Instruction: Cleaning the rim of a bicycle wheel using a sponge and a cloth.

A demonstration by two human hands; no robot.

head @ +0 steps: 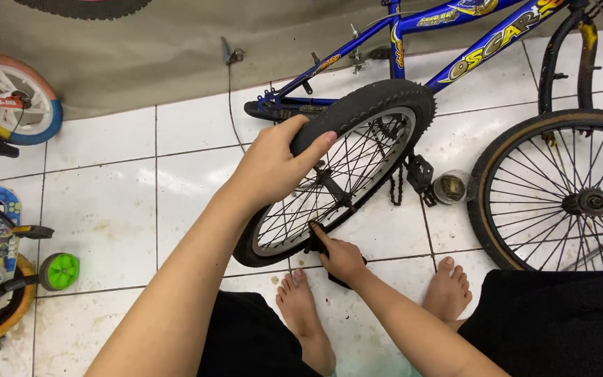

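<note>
A loose bicycle wheel (357, 139) with a black knobby tyre and silver spokes stands tilted on the white tiled floor. My left hand (273, 164) grips the tyre at its upper left edge. My right hand (340, 255) is low, below the rim, closed around a black tool (319, 241) that points up toward the wheel's hub (329, 181). My bare feet (301, 307) rest on the tiles just under the wheel.
A blue bicycle frame (413, 42) lies upside down behind the wheel, its front wheel (567, 195) at right. A loose chain and pedal (413, 174) hang by a small glass jar (453, 187). Children's bikes (1, 105) sit at left.
</note>
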